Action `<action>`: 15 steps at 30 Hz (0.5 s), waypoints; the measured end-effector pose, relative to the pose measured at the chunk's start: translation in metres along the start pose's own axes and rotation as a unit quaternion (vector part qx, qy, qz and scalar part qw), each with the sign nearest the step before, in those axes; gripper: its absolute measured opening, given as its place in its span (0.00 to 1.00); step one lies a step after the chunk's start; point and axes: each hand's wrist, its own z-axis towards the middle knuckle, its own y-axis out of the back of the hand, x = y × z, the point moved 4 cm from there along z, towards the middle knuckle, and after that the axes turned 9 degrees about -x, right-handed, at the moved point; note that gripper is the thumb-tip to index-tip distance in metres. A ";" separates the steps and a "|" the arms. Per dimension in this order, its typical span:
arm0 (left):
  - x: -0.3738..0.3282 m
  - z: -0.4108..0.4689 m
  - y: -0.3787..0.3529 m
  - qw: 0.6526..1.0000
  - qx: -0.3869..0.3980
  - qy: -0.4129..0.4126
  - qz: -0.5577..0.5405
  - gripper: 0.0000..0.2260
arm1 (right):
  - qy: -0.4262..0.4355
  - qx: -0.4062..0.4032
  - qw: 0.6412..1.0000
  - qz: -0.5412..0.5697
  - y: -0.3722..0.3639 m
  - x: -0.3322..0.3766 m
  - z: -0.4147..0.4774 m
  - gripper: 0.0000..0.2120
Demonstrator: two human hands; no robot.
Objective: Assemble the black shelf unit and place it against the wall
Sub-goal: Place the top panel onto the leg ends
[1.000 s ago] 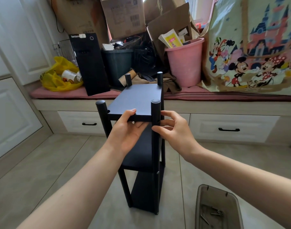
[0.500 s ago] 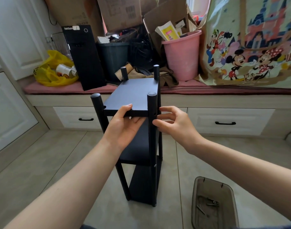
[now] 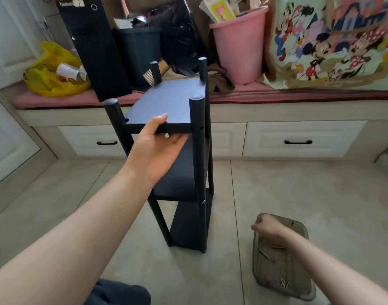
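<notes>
The black shelf unit point(image 3: 173, 100) stands upright on the tiled floor, with round posts at its corners and three boards. My left hand point(image 3: 157, 148) grips the front edge of the top board, thumb on top and fingers underneath. My right hand point(image 3: 269, 227) is low at the right, blurred, its fingers curled over the near end of a translucent tray point(image 3: 298, 278) that holds several screws. Whether it holds a screw is hidden. A bare screw hole shows on the front right post point(image 3: 198, 150), beside the top board.
Behind the shelf runs a window bench point(image 3: 298, 95) with a pink cushion and white drawers point(image 3: 298, 139). On it stand a pink bucket point(image 3: 239, 47), a black panel point(image 3: 94, 47), a dark bin point(image 3: 140, 49), a yellow bag point(image 3: 50, 71) and a cartoon-print bag point(image 3: 334, 42).
My right hand has left the front right post and dropped down to the screw tray. My left hand still holds the top board. The camera has tilted down.
</notes>
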 end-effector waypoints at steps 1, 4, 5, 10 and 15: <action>0.000 0.001 0.001 1.000 0.000 0.000 0.000 0.05 | -0.016 0.014 1.000 -0.018 -0.010 -0.009 -0.003 0.08; 0.000 0.001 0.002 1.000 -0.002 0.000 -0.008 0.05 | -0.063 0.065 0.996 -0.017 -0.037 -0.027 -0.006 0.18; 0.000 0.001 0.002 1.000 -0.004 -0.001 -0.013 0.05 | -0.071 0.076 0.994 -0.014 -0.043 -0.028 -0.006 0.20; 0.000 0.000 0.004 1.000 -0.018 -0.004 -0.012 0.11 | -0.092 0.079 0.992 -0.021 -0.064 -0.029 -0.006 0.24; 0.000 -0.003 0.003 1.000 -0.025 -0.003 0.006 0.16 | -0.064 0.048 0.996 -0.026 -0.095 -0.028 -0.006 0.27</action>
